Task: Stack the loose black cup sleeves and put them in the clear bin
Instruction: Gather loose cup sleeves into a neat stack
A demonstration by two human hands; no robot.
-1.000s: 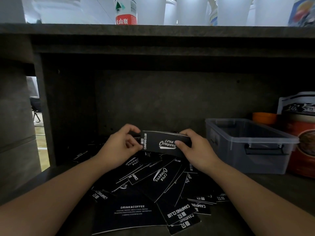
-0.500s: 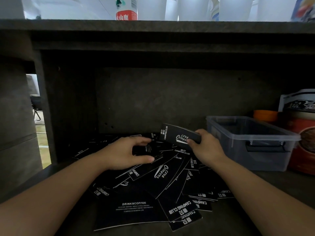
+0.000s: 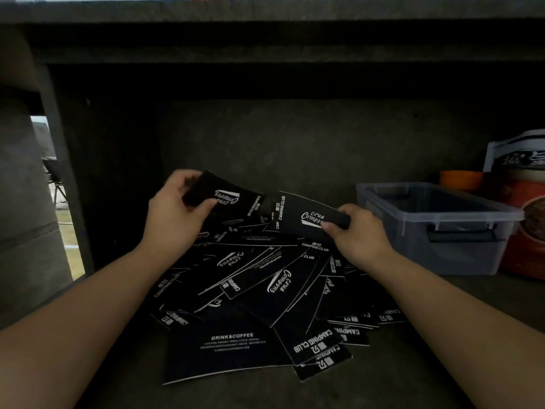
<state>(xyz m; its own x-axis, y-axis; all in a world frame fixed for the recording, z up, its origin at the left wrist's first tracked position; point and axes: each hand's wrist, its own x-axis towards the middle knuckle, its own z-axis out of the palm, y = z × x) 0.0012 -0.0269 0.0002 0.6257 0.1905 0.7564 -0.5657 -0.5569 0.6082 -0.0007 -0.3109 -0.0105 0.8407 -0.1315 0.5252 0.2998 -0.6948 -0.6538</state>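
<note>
With the left hand pinching one cup sleeve and the right hand gripping a small stack above the loose pile, clear bin at three o'clock, joining them crooked could let slick sleeves slide out.

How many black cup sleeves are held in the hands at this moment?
2 at least. One is in the left hand: the upside-down sleeve. The right hand grips the other sleeve, possibly a stack hiding more.
</note>
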